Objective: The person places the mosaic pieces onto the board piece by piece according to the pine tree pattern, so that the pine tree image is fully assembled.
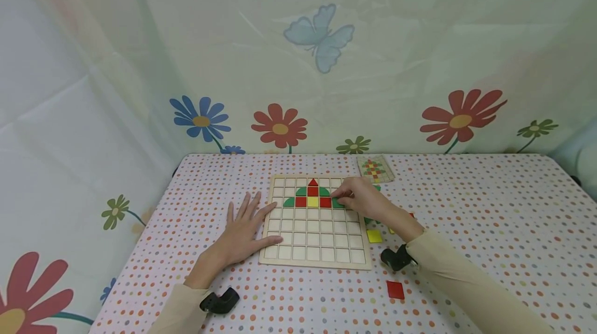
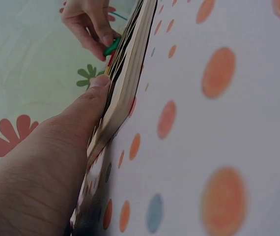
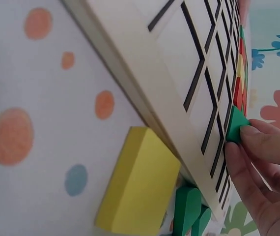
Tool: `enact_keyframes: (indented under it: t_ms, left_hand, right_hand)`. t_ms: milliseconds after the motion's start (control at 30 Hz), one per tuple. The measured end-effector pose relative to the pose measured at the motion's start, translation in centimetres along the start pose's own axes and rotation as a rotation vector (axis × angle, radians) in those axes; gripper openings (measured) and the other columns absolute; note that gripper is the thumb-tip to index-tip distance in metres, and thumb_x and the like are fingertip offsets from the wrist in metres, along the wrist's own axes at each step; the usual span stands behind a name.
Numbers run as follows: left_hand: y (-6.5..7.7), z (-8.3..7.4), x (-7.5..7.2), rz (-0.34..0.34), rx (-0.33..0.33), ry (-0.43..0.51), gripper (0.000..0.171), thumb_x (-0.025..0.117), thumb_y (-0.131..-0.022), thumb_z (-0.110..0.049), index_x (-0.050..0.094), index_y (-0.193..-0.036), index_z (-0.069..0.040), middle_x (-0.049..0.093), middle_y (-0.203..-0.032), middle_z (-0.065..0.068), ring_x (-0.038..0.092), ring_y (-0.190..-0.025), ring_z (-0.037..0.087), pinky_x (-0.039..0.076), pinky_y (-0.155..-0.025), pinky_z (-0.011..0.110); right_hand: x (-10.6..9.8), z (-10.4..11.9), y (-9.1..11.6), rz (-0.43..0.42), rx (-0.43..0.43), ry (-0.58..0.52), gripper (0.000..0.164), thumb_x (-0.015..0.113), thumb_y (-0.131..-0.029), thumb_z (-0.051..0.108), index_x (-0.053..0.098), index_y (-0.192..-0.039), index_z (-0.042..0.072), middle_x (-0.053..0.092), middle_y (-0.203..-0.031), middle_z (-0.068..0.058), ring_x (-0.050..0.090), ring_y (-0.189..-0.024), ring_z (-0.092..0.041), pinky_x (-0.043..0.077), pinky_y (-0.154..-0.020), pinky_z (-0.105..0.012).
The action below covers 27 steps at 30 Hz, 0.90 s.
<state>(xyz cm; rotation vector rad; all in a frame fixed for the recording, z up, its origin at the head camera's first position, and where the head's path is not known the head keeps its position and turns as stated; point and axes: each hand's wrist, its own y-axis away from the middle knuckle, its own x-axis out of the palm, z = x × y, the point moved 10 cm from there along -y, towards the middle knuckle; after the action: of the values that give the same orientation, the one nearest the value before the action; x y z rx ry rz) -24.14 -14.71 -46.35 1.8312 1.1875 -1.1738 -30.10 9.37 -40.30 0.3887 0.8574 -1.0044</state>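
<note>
A wooden grid board (image 1: 313, 265) lies on the table, with red, yellow and green pieces set in its upper cells as a stepped shape under a red triangle (image 1: 313, 182). My right hand (image 1: 361, 196) pinches a green piece with a curved edge (image 3: 235, 124) between thumb and fingers, at the cell right of a red square (image 1: 325, 202). Spread out flat, my left hand (image 1: 244, 233) rests at the board's left side. Its thumb (image 2: 93, 91) lies over the board's edge, and the fingers point away from me.
A pattern card (image 1: 375, 169) lies behind the board's right corner. Right of the board are a yellow square (image 1: 374, 236) and loose green pieces (image 3: 186, 209), partly hidden by the right arm. A red square (image 1: 395, 290) lies nearer the front. A flowered curtain (image 1: 373, 90) hangs behind the dotted table.
</note>
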Motion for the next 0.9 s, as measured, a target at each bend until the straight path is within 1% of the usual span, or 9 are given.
enact_keyframes:
  t_ms: [133,267,333,433,500,600,733,800,900]
  left_hand:
    - [0.0,-0.1,0.0,-0.001,0.001,0.001,0.087,0.061,-0.094,-0.068,0.034,-0.165,-0.026,0.005,-0.175,0.015,-0.009,-0.161,0.038,-0.011,-0.120,0.072]
    - [0.0,-0.1,0.1,-0.005,0.005,0.003,0.087,0.061,-0.094,-0.068,0.034,-0.166,-0.026,0.005,-0.175,0.015,-0.009,-0.161,0.038,-0.011,-0.120,0.072]
    - [-0.1,-0.1,0.2,-0.006,0.007,0.005,0.087,0.062,-0.094,-0.068,0.033,-0.166,-0.027,0.005,-0.175,0.015,-0.009,-0.161,0.038,-0.011,-0.120,0.072]
    - [-0.1,-0.2,0.2,-0.005,0.011,0.006,0.087,0.062,-0.094,-0.068,0.034,-0.166,-0.027,0.005,-0.175,0.015,-0.008,-0.161,0.038,-0.011,-0.119,0.072]
    - [-0.1,-0.3,0.3,-0.006,0.010,0.006,0.087,0.062,-0.094,-0.068,0.034,-0.166,-0.027,0.005,-0.175,0.015,-0.008,-0.161,0.038,-0.011,-0.119,0.072]
    - [-0.1,-0.4,0.3,-0.004,0.010,0.006,0.087,0.061,-0.094,-0.068,0.034,-0.166,-0.026,0.005,-0.175,0.015,-0.008,-0.161,0.038,-0.011,-0.119,0.073]
    - [-0.1,-0.3,0.2,0.000,0.007,0.003,0.087,0.062,-0.094,-0.068,0.034,-0.166,-0.025,0.005,-0.175,0.016,-0.008,-0.161,0.039,-0.010,-0.119,0.073]
    - [0.0,-0.3,0.1,0.000,0.006,0.005,0.088,0.063,-0.094,-0.067,0.034,-0.166,-0.025,0.005,-0.175,0.016,-0.008,-0.160,0.039,-0.010,-0.119,0.073]
    - [0.1,-0.2,-0.1,-0.006,0.008,0.005,0.088,0.063,-0.094,-0.066,0.033,-0.166,-0.025,0.006,-0.175,0.017,-0.007,-0.160,0.040,-0.010,-0.119,0.073]
  right_hand:
    - [-0.2,0.0,0.1,-0.014,-0.007,-0.001,0.017,0.073,-0.091,-0.011,0.081,-0.102,-0.002,0.075,-0.098,-0.010,0.067,-0.084,-0.019,0.056,-0.070,-0.029]
    - [-0.2,-0.2,0.2,-0.018,-0.014,-0.025,0.018,0.073,-0.090,-0.013,0.082,-0.100,-0.001,0.075,-0.098,-0.011,0.069,-0.084,-0.020,0.057,-0.068,-0.027]
    - [-0.2,-0.3,0.4,-0.004,-0.009,-0.043,0.018,0.073,-0.090,-0.012,0.082,-0.102,-0.001,0.076,-0.100,-0.012,0.069,-0.086,-0.021,0.057,-0.069,-0.029]
    - [-0.4,-0.5,0.9,0.022,0.002,-0.072,0.018,0.073,-0.093,-0.008,0.080,-0.108,-0.002,0.077,-0.106,-0.013,0.070,-0.091,-0.022,0.060,-0.076,-0.034]
    - [-0.9,-0.6,1.6,0.026,0.013,-0.091,0.018,0.072,-0.095,-0.004,0.079,-0.112,-0.003,0.077,-0.109,-0.013,0.070,-0.096,-0.024,0.060,-0.081,-0.038]
    - [-2.1,-1.1,2.9,-0.002,0.029,-0.106,0.019,0.070,-0.098,0.000,0.077,-0.115,-0.003,0.076,-0.111,-0.013,0.070,-0.101,-0.027,0.061,-0.087,-0.042]
    - [-3.5,-2.1,5.0,-0.031,0.062,-0.115,0.018,0.070,-0.098,0.000,0.077,-0.114,-0.003,0.074,-0.110,-0.014,0.070,-0.102,-0.030,0.062,-0.086,-0.042]
    - [-3.9,-2.5,5.9,-0.033,0.073,-0.115,0.016,0.071,-0.097,0.001,0.077,-0.112,-0.002,0.074,-0.108,-0.013,0.071,-0.100,-0.029,0.062,-0.085,-0.041]
    - [-4.2,-3.1,7.1,-0.030,0.069,-0.095,0.016,0.075,-0.095,0.000,0.078,-0.110,-0.001,0.074,-0.106,-0.012,0.072,-0.096,-0.029,0.062,-0.083,-0.040]
